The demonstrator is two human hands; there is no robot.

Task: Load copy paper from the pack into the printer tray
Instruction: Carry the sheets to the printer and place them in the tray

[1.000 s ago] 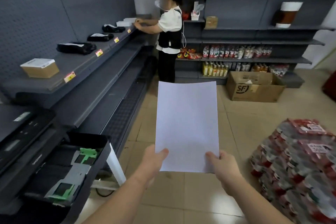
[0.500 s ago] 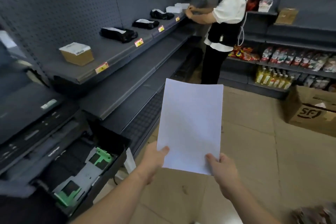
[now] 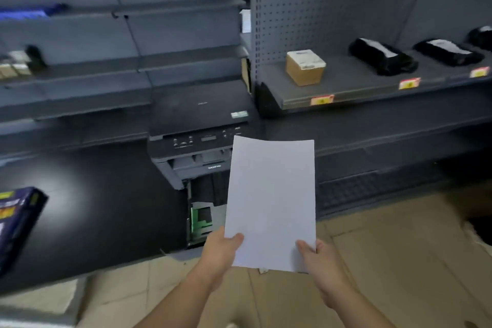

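The person holds a thin stack of copy paper (image 3: 271, 202) in front of the black printer (image 3: 199, 125), so the step in hand seems to be bringing the paper to the tray, not yet putting it in. The left hand (image 3: 222, 250) grips the lower left corner of the sheets, thumb on top; the right hand (image 3: 316, 261) grips the lower right corner in the same way. Both hands are closed on the paper.

The paper is in the air, above the floor and just in front of the open paper tray (image 3: 203, 218), which is pulled out below the printer and shows green guides. The sheets hide the right part of the tray.

The long axis of the paper runs away from the person, toward the printer, and the far short edge points up and slightly bends. The next move probably calls for lowering this far edge, making the stack flat, and sliding it between the green guides without bending the corners.
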